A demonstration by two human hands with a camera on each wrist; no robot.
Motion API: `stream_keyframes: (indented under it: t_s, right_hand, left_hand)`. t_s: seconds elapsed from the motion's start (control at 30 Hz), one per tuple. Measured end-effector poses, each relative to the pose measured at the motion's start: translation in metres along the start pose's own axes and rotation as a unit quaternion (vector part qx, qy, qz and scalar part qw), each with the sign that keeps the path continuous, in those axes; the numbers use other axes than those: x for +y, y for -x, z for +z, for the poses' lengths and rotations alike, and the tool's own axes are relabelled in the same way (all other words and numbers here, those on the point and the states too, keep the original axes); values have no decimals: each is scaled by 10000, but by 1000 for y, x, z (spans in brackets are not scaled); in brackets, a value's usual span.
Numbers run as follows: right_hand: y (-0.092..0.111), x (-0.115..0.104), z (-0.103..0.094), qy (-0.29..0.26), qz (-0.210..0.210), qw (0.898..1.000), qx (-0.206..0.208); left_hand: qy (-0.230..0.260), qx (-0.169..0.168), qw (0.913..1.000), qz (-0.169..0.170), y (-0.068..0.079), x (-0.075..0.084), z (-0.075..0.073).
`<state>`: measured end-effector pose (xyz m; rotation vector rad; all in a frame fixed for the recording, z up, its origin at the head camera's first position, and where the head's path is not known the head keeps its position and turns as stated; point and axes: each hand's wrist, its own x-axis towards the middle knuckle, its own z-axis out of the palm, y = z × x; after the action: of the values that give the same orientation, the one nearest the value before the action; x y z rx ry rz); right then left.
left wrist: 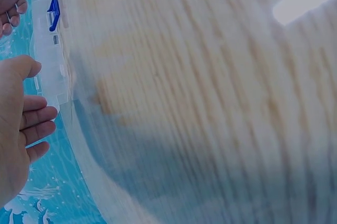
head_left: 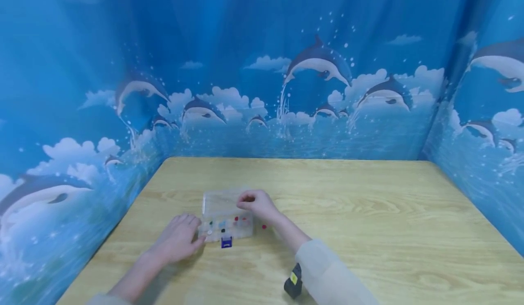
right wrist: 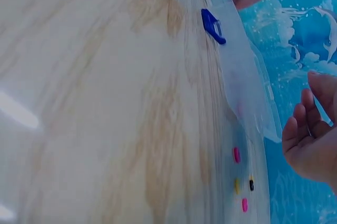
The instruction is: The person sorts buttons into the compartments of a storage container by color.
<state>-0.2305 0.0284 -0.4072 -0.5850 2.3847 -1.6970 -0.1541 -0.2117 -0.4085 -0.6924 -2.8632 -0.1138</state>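
Observation:
A clear plastic compartment box (head_left: 244, 232) stands on the table with its transparent lid (head_left: 217, 202) folded back and a blue latch (head_left: 226, 242) at the front. Small red, green, black and white pieces lie in its compartments. My left hand (head_left: 178, 239) rests at the box's left end, its fingers (left wrist: 39, 129) fairly straight and apart. Over the lid's right part hovers my right hand (head_left: 258, 205), thumb and fingers bent toward one another. I cannot tell whether a small piece is between its fingertips.
A red piece (head_left: 264, 227) lies on the wooden table (head_left: 368, 214) right of the box. The right wrist view shows pink (right wrist: 236, 154), yellow (right wrist: 236, 185) and black (right wrist: 251, 184) pieces there. A black device (head_left: 293, 281) is by the right sleeve. A dolphin-print curtain (head_left: 254, 32) surrounds the table.

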Motion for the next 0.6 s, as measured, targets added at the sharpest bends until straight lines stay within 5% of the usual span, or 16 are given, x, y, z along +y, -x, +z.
stream_keyframes:
  t_s: [0.6]
  right_hand:
    - [5, 13, -29, 122, 85, 9990, 422]
  left_hand:
    - [-11, -53, 10000, -38, 1, -2, 3]
